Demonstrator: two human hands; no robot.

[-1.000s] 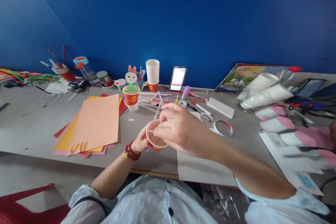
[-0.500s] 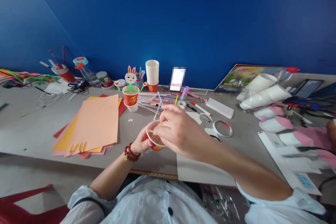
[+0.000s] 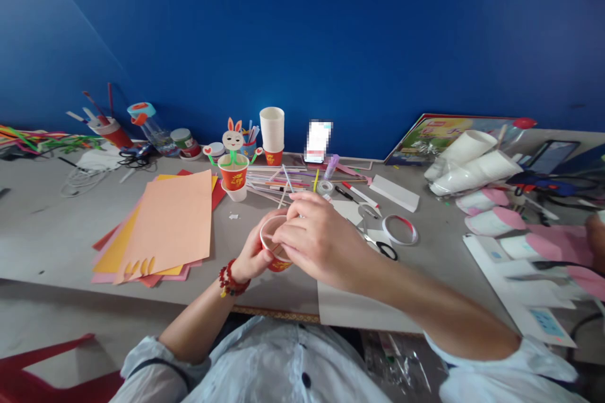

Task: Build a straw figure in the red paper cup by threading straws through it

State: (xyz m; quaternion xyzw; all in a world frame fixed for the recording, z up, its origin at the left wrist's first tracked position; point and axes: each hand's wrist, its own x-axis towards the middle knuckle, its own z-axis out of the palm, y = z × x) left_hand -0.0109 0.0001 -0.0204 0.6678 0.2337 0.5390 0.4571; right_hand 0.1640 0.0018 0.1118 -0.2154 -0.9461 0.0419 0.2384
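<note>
Over the table's front part, my left hand [image 3: 254, 253] is wrapped round a red paper cup [image 3: 278, 266] with a white rim, tilted slightly toward me. My right hand [image 3: 317, 236] is bent over the cup's mouth, its thumb and fingers pinched inside the right rim; what they hold is hidden. A thin pale pink strip shows inside the cup near these fingertips. Behind the hands lie several thin sticks [image 3: 265, 179]. A paper rabbit [image 3: 232, 140] with green arms stands in another red cup [image 3: 234, 179]. Scissors [image 3: 387, 250] lie right of my right hand.
Coloured paper sheets [image 3: 174, 220] lie at left. Stacked white cups [image 3: 272, 129] and a phone [image 3: 318, 141] stand by the wall. At right are a tape roll [image 3: 400, 230], a white box [image 3: 394, 192] and bagged cups [image 3: 472, 170]. Another person's hand [image 3: 595, 236] shows at the right edge.
The view has shifted slightly. The cup and both hands sit a little further left in the picture. More of the scissors shows beside my right hand. The left-hand grip stays the same.
</note>
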